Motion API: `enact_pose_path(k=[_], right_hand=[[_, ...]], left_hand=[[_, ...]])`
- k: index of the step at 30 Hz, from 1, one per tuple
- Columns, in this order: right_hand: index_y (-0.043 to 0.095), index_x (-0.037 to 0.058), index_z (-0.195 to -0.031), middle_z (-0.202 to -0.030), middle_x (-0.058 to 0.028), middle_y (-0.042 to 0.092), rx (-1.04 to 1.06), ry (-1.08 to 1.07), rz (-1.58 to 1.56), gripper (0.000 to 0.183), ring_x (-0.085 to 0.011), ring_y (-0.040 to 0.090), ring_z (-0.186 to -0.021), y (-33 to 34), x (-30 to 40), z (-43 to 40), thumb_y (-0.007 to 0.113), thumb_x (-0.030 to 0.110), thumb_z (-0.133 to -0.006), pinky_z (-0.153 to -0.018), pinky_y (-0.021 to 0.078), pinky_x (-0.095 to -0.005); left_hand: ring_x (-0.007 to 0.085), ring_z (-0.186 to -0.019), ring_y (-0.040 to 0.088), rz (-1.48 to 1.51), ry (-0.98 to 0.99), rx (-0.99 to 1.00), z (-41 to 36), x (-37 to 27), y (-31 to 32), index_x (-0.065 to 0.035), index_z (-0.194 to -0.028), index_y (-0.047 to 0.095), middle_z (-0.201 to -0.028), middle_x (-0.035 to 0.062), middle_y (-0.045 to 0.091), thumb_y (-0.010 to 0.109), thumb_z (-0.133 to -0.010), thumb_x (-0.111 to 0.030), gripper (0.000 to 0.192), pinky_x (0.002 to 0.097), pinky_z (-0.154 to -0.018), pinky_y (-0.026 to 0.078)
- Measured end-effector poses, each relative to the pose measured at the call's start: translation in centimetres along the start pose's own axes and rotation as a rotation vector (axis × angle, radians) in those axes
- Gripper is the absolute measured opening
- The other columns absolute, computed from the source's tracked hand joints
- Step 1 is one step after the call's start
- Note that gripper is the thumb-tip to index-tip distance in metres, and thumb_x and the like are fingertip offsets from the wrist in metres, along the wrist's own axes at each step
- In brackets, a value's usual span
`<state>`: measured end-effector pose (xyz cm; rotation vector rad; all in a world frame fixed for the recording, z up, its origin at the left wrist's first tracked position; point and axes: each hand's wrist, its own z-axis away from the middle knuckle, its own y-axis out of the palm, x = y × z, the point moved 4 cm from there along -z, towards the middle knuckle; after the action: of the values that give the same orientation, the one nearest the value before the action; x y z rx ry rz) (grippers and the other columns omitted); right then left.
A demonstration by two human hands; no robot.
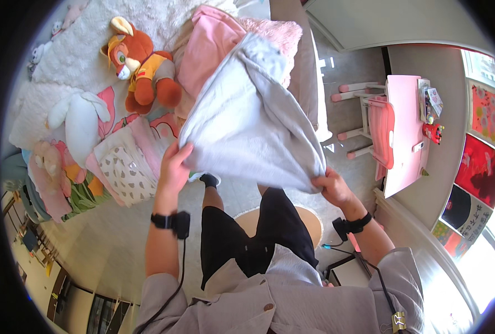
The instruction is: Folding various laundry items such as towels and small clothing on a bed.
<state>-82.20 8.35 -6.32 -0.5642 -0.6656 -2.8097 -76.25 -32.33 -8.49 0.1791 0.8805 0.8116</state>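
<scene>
A light grey piece of cloth [251, 121], perhaps a garment, hangs spread between my two hands. My left hand [175, 167] grips its near left corner, thumb on top. At the near right corner, my right hand [335, 185] pinches the edge. The far end of the cloth reaches over a pink cloth [214, 41] and a fluffy pink pillow [291, 37] on the bed, hiding part of both; whether it touches them I cannot tell. Left of the cloth lies an orange-brown plush toy [147, 69] in a yellow top.
A folded stack of cloths [126, 171] lies at the bed's near edge, beside a white plush toy [80, 125]. On the right stand a pink desk [408, 137] and a pink chair [383, 133]. A round mat [308, 221] lies under my legs. Cables run from my wrist straps [176, 223].
</scene>
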Motion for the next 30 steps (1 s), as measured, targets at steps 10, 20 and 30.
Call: enact_pose_path(k=[10,20,30], right_hand=[[0.049,0.0059,-0.137,-0.135,-0.0088,0.056,0.170,0.209,-0.247,0.055,-0.0234,0.054,-0.121,12.4,-2.5,-9.5,0.061,0.039,-0.095,-0.107,0.0400,-0.0403],[0.047,-0.0015,-0.137,-0.131,-0.0124,0.058,0.518,-0.333,-0.117,0.053,-0.0245,0.055,-0.122,23.8,12.0,9.2,0.062,0.028,-0.094,-0.107,0.0393,-0.0383],[0.057,-0.0062,-0.120,-0.111,-0.0130,0.064,0.277,-0.395,0.114,0.031,-0.0246,0.065,-0.099,32.3,21.2,5.8,0.060,0.013,-0.096,-0.091,0.0546,-0.0385]], left_hand=[[0.0145,-0.096,0.063,-0.287,-0.122,0.001,14.5,-6.0,-2.6,0.0039,-0.122,0.057,-0.112,0.0076,0.065,0.062,-0.094,-0.018,0.036,0.0299,-0.086,0.050],[0.0288,-0.124,0.052,-0.050,0.606,-0.017,29.2,-24.1,-6.5,0.0042,-0.131,0.049,-0.130,0.0164,0.056,0.055,-0.096,-0.013,0.039,0.0451,-0.109,0.035],[0.0233,-0.118,0.055,0.081,0.529,-0.025,25.9,-26.7,-10.4,0.0006,-0.128,0.053,-0.127,0.0126,0.059,0.052,-0.101,-0.032,0.043,0.0395,-0.101,0.042]])
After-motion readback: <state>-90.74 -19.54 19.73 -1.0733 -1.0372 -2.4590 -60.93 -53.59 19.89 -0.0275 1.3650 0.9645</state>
